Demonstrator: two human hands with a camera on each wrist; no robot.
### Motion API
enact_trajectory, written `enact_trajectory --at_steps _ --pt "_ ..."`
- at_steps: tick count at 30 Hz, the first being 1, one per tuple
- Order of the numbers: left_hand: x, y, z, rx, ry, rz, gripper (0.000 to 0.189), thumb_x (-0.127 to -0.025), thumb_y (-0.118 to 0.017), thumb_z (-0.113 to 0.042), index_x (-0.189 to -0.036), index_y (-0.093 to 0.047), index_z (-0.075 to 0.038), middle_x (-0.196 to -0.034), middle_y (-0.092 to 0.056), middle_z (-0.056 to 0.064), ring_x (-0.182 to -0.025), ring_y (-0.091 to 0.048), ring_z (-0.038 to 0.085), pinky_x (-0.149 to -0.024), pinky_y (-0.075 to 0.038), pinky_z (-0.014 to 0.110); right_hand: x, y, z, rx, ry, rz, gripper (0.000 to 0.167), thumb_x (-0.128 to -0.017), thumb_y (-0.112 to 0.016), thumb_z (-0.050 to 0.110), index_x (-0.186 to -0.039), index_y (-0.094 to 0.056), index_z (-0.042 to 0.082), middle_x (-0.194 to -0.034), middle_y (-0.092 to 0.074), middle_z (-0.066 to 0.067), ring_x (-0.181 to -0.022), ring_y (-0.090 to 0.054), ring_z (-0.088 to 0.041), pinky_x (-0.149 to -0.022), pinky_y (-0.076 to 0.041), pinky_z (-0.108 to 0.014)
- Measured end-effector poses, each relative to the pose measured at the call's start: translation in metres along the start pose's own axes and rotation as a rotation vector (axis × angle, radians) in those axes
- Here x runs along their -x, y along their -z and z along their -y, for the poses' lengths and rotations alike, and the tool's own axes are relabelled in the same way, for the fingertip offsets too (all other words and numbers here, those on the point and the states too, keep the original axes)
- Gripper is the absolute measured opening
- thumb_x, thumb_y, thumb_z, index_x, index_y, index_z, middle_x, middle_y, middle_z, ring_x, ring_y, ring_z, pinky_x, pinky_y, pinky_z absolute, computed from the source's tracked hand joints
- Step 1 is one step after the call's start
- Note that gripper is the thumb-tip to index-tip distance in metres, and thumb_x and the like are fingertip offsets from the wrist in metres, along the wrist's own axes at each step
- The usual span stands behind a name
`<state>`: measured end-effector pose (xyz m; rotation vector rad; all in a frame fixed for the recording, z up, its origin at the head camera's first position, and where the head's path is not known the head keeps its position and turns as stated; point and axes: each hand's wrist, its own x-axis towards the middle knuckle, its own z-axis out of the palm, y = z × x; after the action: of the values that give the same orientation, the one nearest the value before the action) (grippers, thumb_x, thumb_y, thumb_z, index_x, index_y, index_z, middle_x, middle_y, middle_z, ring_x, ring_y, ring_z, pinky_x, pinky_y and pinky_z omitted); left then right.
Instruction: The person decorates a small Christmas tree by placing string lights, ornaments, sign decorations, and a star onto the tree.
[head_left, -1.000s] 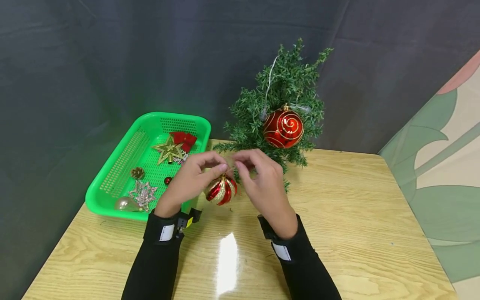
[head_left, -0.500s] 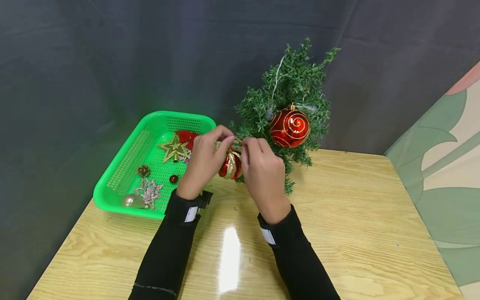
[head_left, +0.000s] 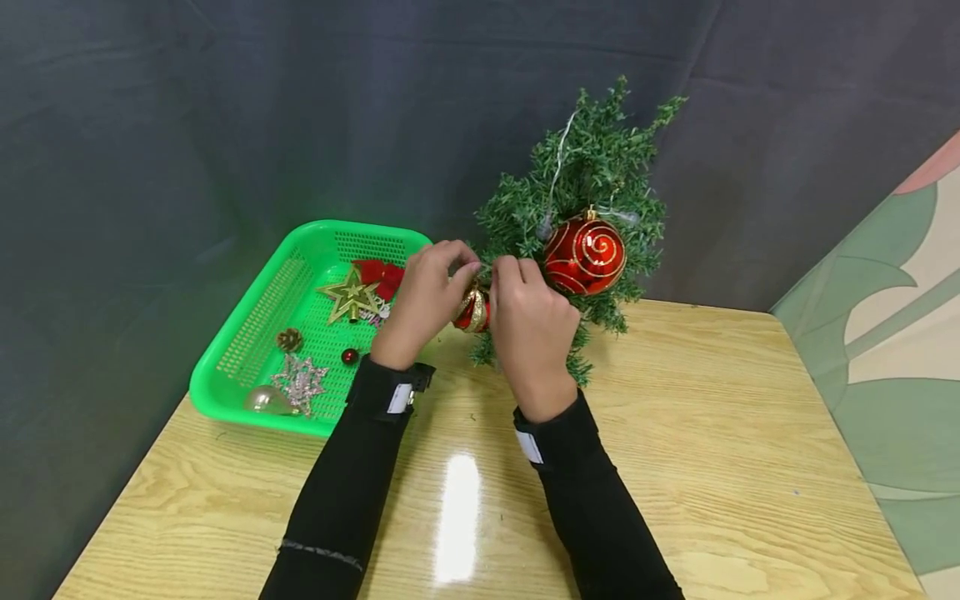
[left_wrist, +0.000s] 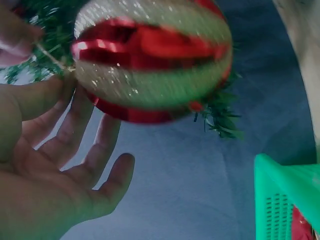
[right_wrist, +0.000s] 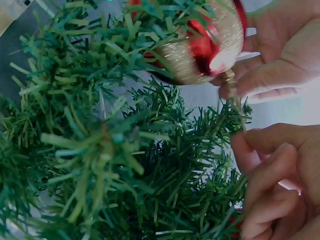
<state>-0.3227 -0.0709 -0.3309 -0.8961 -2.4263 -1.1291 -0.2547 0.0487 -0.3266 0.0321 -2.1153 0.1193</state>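
Observation:
A red bauble with gold glitter stripes (head_left: 474, 312) hangs at the left side of a small green Christmas tree (head_left: 585, 167). My left hand (head_left: 426, 298) pinches it by the gold cap between thumb and index finger; the other fingers are spread behind, as the left wrist view shows. Thumb and index finger of my right hand (head_left: 529, 337) pinch the thin hanging string (right_wrist: 243, 120) just above the cap. Tree branches (right_wrist: 165, 165) lie close beside both hands. A larger red bauble with gold swirls (head_left: 585, 257) hangs on the tree, right of my right hand.
At left stands a green basket (head_left: 262, 422) holding a gold star (head_left: 351, 294), a red bow (head_left: 378, 275), a pinecone (head_left: 289, 339), a silver snowflake (head_left: 300, 383), a small red ball (head_left: 349, 357) and a pale bulb-shaped ornament (head_left: 266, 399). A dark curtain (head_left: 375, 108) hangs behind.
Both hands have moved forward and up with the striped bauble, from above the table to the tree's left branches. Both keep their hold on its cap and string. The view has shifted slightly.

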Motion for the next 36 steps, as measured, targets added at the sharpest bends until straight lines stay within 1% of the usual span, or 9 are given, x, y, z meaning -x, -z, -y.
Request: enact_trajectory --at_steps 3,9,12,17,20,27,32,34,36 --pt "-0.001 -0.009 0.002 -0.072 -0.061 0.012 0.007 -0.086 -0.053 -0.016 -0.088 -0.060 -0.013 -0.083 -0.052 -0.003 -0.077 -0.044 0.014 -0.077 -0.033 0.029 0.000 0.000 -0.001 0.040 -0.008 0.016 0.027 -0.092 -0.036 0.018 -0.085 -0.061 0.010 -0.076 -0.058 -0.005 -0.029 -0.019 -0.014 -0.029 -0.013 -0.027" --pt "-0.001 -0.022 0.004 -0.103 -0.088 -0.042 0.013 -0.083 -0.052 -0.004 -0.090 -0.061 -0.010 -0.088 -0.053 0.001 -0.082 -0.045 0.018 -0.074 -0.035 0.029 0.002 -0.002 -0.003 0.069 -0.002 0.035 0.026 -0.092 -0.034 0.013 -0.082 -0.058 0.009 -0.060 -0.048 -0.003 -0.030 -0.015 -0.014 -0.032 -0.009 -0.027" --pt "0.000 -0.024 0.005 -0.066 -0.052 -0.077 0.015 -0.081 -0.054 -0.003 -0.091 -0.063 -0.009 -0.088 -0.054 0.002 -0.083 -0.048 0.018 -0.076 -0.035 0.029 0.003 -0.005 -0.003 0.059 0.008 0.036 0.026 -0.092 -0.035 0.013 -0.081 -0.058 0.009 -0.058 -0.046 -0.003 -0.030 -0.014 -0.014 -0.033 -0.009 -0.027" --pt "0.007 -0.027 0.012 0.106 0.028 -0.030 0.009 -0.084 -0.057 -0.016 -0.089 -0.064 -0.013 -0.091 -0.055 -0.003 -0.075 -0.050 0.011 -0.065 -0.040 0.027 0.001 -0.007 -0.007 0.056 -0.009 0.022 0.027 -0.093 -0.036 0.020 -0.082 -0.058 0.010 -0.057 -0.049 -0.003 -0.028 -0.015 -0.014 -0.031 -0.011 -0.028" --pt "0.009 -0.029 0.016 0.202 0.038 -0.016 0.011 -0.084 -0.056 -0.023 -0.087 -0.064 -0.016 -0.092 -0.054 -0.006 -0.071 -0.050 0.008 -0.059 -0.040 0.026 0.000 -0.007 -0.009 0.055 -0.012 0.030 0.027 -0.093 -0.036 0.022 -0.083 -0.058 0.010 -0.058 -0.051 -0.003 -0.028 -0.016 -0.014 -0.030 -0.012 -0.028" --pt "0.017 -0.034 0.022 0.206 0.036 -0.003 0.012 -0.084 -0.056 -0.026 -0.085 -0.064 -0.017 -0.091 -0.053 -0.006 -0.077 -0.051 0.007 -0.065 -0.042 0.026 0.011 -0.001 -0.006 0.035 0.036 0.114 0.026 -0.093 -0.035 0.019 -0.085 -0.059 0.009 -0.064 -0.052 -0.003 -0.030 -0.017 -0.013 -0.032 -0.011 -0.026" --pt "0.026 -0.037 0.023 0.116 0.014 -0.053 0.011 -0.083 -0.058 -0.024 -0.091 -0.063 -0.018 -0.098 -0.050 -0.006 -0.089 -0.048 0.009 -0.073 -0.039 0.028 0.018 0.034 -0.016 -0.181 0.057 0.182 0.018 -0.087 -0.048 0.020 -0.091 -0.063 0.012 -0.082 -0.062 -0.001 -0.036 -0.036 -0.009 -0.032 -0.025 -0.024" --pt "0.031 -0.036 0.019 0.086 -0.002 -0.121 0.012 -0.084 -0.057 -0.021 -0.094 -0.061 -0.016 -0.100 -0.048 -0.004 -0.092 -0.046 0.012 -0.074 -0.038 0.029 0.018 0.056 -0.031 -0.306 0.000 0.209 0.015 -0.085 -0.052 0.022 -0.087 -0.064 0.014 -0.075 -0.062 0.004 -0.040 -0.042 -0.006 -0.035 -0.030 -0.022" --pt "0.039 -0.034 0.013 0.065 -0.046 -0.224 0.012 -0.084 -0.056 -0.016 -0.094 -0.060 -0.013 -0.096 -0.048 -0.001 -0.088 -0.046 0.014 -0.071 -0.038 0.030 0.017 0.077 -0.052 -0.398 -0.116 0.210 0.015 -0.084 -0.053 0.024 -0.080 -0.064 0.015 -0.066 -0.060 0.008 -0.042 -0.045 -0.004 -0.037 -0.031 -0.020"
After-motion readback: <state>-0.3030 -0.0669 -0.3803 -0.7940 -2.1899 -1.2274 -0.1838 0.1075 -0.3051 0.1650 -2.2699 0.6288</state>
